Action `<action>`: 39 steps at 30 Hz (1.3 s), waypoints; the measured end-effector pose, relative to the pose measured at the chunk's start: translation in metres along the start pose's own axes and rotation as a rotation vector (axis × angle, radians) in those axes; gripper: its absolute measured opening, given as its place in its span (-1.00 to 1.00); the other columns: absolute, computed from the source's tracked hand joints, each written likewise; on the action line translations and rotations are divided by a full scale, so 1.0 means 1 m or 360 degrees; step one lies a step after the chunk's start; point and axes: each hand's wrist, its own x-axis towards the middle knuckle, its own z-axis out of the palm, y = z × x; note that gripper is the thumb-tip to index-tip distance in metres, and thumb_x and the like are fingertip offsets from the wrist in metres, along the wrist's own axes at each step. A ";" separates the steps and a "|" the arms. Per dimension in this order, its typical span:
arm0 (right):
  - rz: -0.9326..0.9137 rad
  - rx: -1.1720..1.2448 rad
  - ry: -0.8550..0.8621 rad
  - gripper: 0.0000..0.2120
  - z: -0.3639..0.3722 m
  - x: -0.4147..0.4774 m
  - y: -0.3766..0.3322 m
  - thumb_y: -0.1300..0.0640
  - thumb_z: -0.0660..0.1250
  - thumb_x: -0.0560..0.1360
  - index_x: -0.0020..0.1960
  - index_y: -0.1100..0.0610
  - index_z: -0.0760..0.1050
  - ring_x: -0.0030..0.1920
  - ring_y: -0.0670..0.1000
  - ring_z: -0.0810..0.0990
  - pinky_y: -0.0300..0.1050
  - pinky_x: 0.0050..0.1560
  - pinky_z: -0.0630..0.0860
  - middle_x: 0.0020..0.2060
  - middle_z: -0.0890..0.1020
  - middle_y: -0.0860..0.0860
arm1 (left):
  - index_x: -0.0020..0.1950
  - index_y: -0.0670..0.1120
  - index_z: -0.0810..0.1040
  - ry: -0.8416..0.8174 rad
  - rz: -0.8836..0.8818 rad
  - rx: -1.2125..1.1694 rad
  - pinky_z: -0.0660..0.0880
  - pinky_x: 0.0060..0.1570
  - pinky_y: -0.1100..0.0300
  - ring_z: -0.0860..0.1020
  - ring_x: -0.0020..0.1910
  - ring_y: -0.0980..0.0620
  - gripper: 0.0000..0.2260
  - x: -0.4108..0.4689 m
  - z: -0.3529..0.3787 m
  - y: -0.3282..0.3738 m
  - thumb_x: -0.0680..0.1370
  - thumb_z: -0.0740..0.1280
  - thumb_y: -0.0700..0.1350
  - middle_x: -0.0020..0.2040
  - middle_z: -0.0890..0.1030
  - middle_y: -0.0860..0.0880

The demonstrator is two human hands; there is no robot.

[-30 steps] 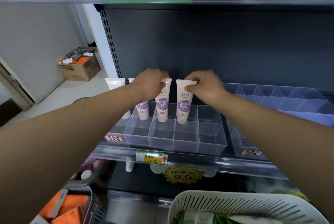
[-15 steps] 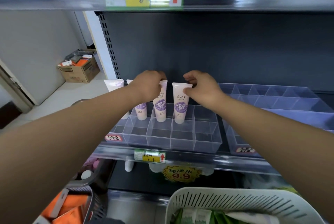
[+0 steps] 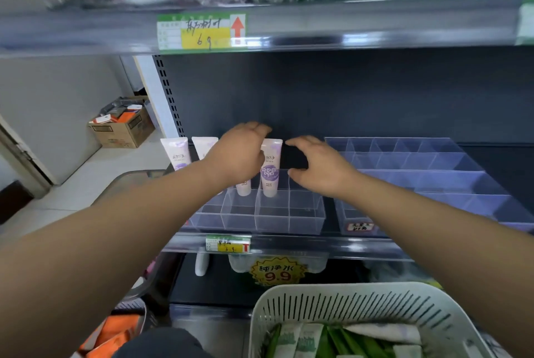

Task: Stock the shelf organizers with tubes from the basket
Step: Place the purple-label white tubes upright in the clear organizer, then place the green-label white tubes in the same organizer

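Observation:
A clear divided organizer (image 3: 306, 217) sits on the shelf with several white-and-purple tubes standing in its back row. My left hand (image 3: 238, 156) is curled over the top of the third tube (image 3: 243, 188), whose upper part it hides. The fourth tube (image 3: 270, 169) stands free just right of it. My right hand (image 3: 316, 168) hovers beside that tube, fingers spread and holding nothing. Two more tubes (image 3: 177, 155) stand at the left. The white slotted basket (image 3: 361, 304) at the bottom holds green-and-white tubes (image 3: 303, 340).
A second, bluish divided organizer (image 3: 439, 175) lies to the right on the same shelf. The upper shelf edge carries a price tag (image 3: 202, 30), with packaged goods above. A cardboard box (image 3: 122, 126) sits on the floor at left. An orange-filled basket (image 3: 115, 334) is at the lower left.
My right hand has let go of the fourth tube and drawn back to the right, fingers opening. The left hand stays on its tube. The view has tilted upward.

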 end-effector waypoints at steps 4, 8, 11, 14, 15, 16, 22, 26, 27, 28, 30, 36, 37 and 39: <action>0.0045 -0.0171 -0.0132 -0.31 -0.004 -0.026 0.011 -0.04 0.29 0.49 0.52 -0.02 0.04 0.51 0.03 0.07 0.04 0.47 0.15 0.52 0.08 -0.04 | 0.50 -0.13 0.18 -0.0062 0.0067 0.0059 0.12 0.44 0.11 0.22 0.46 -0.12 -0.47 -0.019 0.004 0.024 0.56 0.24 -0.12 0.49 0.26 -0.12; 0.0100 -0.0258 -0.0186 -0.26 -0.004 -0.057 0.021 -0.09 0.27 0.50 0.54 -0.05 -0.06 0.53 0.01 -0.09 0.08 0.50 0.05 0.54 -0.09 -0.07 | 0.55 -0.13 -0.02 -0.0189 -0.0035 0.0177 -0.05 0.51 0.02 -0.02 0.54 -0.13 -0.39 -0.041 0.014 0.048 0.59 0.18 0.01 0.56 0.02 -0.15; 0.0105 -0.0321 -0.0187 -0.24 -0.002 -0.081 0.027 -0.11 0.26 0.50 0.54 -0.04 -0.09 0.54 0.03 -0.12 0.08 0.51 -0.01 0.54 -0.12 -0.03 | 0.55 -0.12 -0.05 -0.0244 -0.0054 0.0180 -0.07 0.51 -0.02 -0.08 0.54 -0.14 -0.37 -0.060 0.025 0.066 0.59 0.17 0.05 0.56 -0.02 -0.16; 0.0127 -0.0326 -0.0210 -0.23 0.004 -0.105 0.033 -0.11 0.27 0.50 0.54 -0.03 -0.09 0.54 0.06 -0.13 0.07 0.52 -0.03 0.54 -0.12 -0.02 | 0.55 -0.12 -0.03 -0.0251 -0.0025 0.0112 -0.08 0.51 -0.02 -0.07 0.54 -0.14 -0.36 -0.082 0.039 0.082 0.58 0.19 0.05 0.56 -0.01 -0.16; 0.0136 -0.0317 -0.0217 -0.22 0.007 -0.113 0.034 -0.11 0.28 0.49 0.54 -0.03 -0.10 0.54 0.06 -0.12 0.07 0.52 -0.02 0.54 -0.12 -0.02 | 0.55 -0.13 -0.03 -0.0264 -0.0010 0.0093 -0.08 0.51 -0.02 -0.07 0.54 -0.14 -0.35 -0.089 0.043 0.087 0.58 0.19 0.05 0.56 0.00 -0.16; 0.0140 -0.0306 -0.0224 -0.22 0.010 -0.120 0.036 -0.11 0.28 0.49 0.54 -0.03 -0.10 0.54 0.06 -0.12 0.07 0.52 -0.01 0.54 -0.11 -0.01 | 0.55 -0.14 -0.03 -0.0282 0.0004 0.0076 -0.08 0.52 -0.01 -0.06 0.54 -0.14 -0.35 -0.096 0.048 0.092 0.58 0.20 0.06 0.56 0.00 -0.17; 0.0165 -0.0196 -0.0292 -0.24 0.030 -0.160 0.044 -0.07 0.29 0.49 0.54 0.00 -0.06 0.53 0.07 -0.07 0.09 0.51 0.04 0.54 -0.06 0.01 | 0.52 -0.17 0.07 -0.0320 0.0106 0.0003 0.03 0.50 0.04 0.09 0.50 -0.14 -0.37 -0.133 0.082 0.111 0.55 0.23 0.02 0.50 0.15 -0.18; 0.0161 -0.0168 -0.0301 -0.29 0.048 -0.182 0.050 -0.04 0.28 0.49 0.53 0.06 0.03 0.52 0.05 0.02 -0.01 0.51 0.08 0.53 0.03 0.02 | 0.51 -0.16 0.12 -0.0375 0.0150 -0.0061 0.05 0.49 0.10 0.14 0.48 -0.11 -0.39 -0.155 0.106 0.122 0.53 0.25 -0.01 0.48 0.19 -0.15; 0.0166 -0.0163 -0.0319 -0.29 0.052 -0.185 0.051 -0.03 0.28 0.49 0.53 0.07 0.04 0.52 0.05 0.03 -0.03 0.50 0.09 0.53 0.05 0.03 | 0.51 -0.16 0.13 -0.0394 0.0147 -0.0075 0.04 0.49 0.12 0.14 0.48 -0.10 -0.40 -0.158 0.111 0.123 0.53 0.25 -0.02 0.47 0.20 -0.15; 0.0181 -0.0151 -0.0348 -0.29 0.058 -0.189 0.053 -0.02 0.28 0.49 0.53 0.09 0.04 0.52 0.04 0.05 -0.05 0.50 0.09 0.53 0.05 0.03 | 0.50 -0.17 0.15 -0.0429 0.0143 -0.0093 0.05 0.48 0.13 0.15 0.48 -0.10 -0.41 -0.162 0.117 0.125 0.53 0.25 -0.03 0.46 0.22 -0.15; 0.0215 -0.0124 -0.0404 -0.30 0.069 -0.198 0.057 -0.01 0.29 0.50 0.53 0.11 0.05 0.51 0.04 0.07 -0.08 0.49 0.09 0.52 0.07 0.04 | 0.47 -0.18 0.20 -0.0496 0.0116 -0.0117 0.10 0.45 0.14 0.20 0.44 -0.09 -0.43 -0.169 0.130 0.128 0.53 0.26 -0.03 0.43 0.27 -0.15; 0.0341 -0.0073 -0.0635 -0.37 0.107 -0.217 0.076 0.00 0.31 0.47 0.45 0.18 0.20 0.41 0.07 0.27 -0.05 0.41 0.26 0.41 0.27 0.08 | 0.39 -0.15 0.31 -0.0730 -0.0021 -0.0264 0.30 0.33 0.12 0.37 0.32 -0.07 -0.56 -0.182 0.168 0.132 0.54 0.24 -0.07 0.34 0.40 -0.11; 0.0369 -0.0065 -0.0679 -0.39 0.112 -0.220 0.080 0.01 0.30 0.47 0.44 0.19 0.22 0.40 0.08 0.29 -0.05 0.40 0.28 0.39 0.30 0.09 | 0.40 -0.15 0.31 -0.0758 -0.0028 -0.0278 0.31 0.34 0.11 0.37 0.31 -0.07 -0.57 -0.182 0.175 0.132 0.55 0.23 -0.10 0.33 0.40 -0.12; 0.0425 -0.0059 -0.0752 -0.42 0.122 -0.223 0.087 0.02 0.29 0.48 0.42 0.20 0.24 0.37 0.08 0.31 -0.03 0.38 0.30 0.36 0.32 0.10 | 0.38 -0.17 0.33 -0.0796 -0.0052 -0.0295 0.32 0.35 0.10 0.40 0.30 -0.07 -0.59 -0.181 0.188 0.130 0.54 0.22 -0.18 0.32 0.43 -0.13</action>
